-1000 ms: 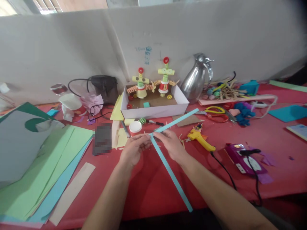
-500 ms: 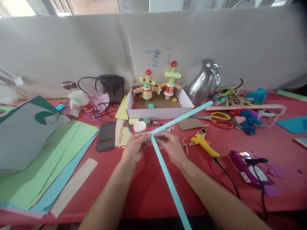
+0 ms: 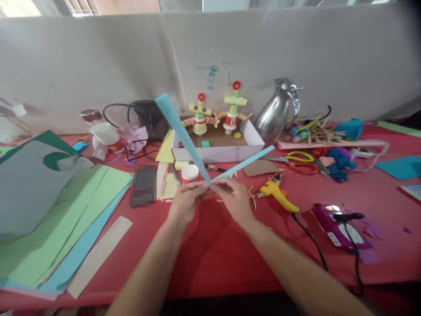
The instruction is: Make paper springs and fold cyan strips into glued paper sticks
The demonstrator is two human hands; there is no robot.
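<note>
While the red desk (image 3: 210, 259) takes up most of what I see, I use the white box (image 3: 217, 151) with the two paper figures as my landmark. Left of the box lies a fan of green and blue paper sheets (image 3: 66, 219), right of it stands a steel jug (image 3: 278, 109), and nearer to me on the right side of the box lie a purple gadget with a black cord (image 3: 338, 221) and a yellow glue gun (image 3: 279, 195). Just in front of the box, above the desk, both hands meet on two light blue paper strips (image 3: 184, 136) crossed at one corner: one strip rises up and to the left past the box, the other runs out to the right toward the jug. My left hand (image 3: 184, 204) is closed in a pinch on the crossing, and my right hand (image 3: 232, 199) is pinching it too from the other side. To fold well, I judge each strip should be laid squarely over the other, edges flush, and the crease pressed flat at the corner with the fingertips before letting go, so the stack does not skew
</note>
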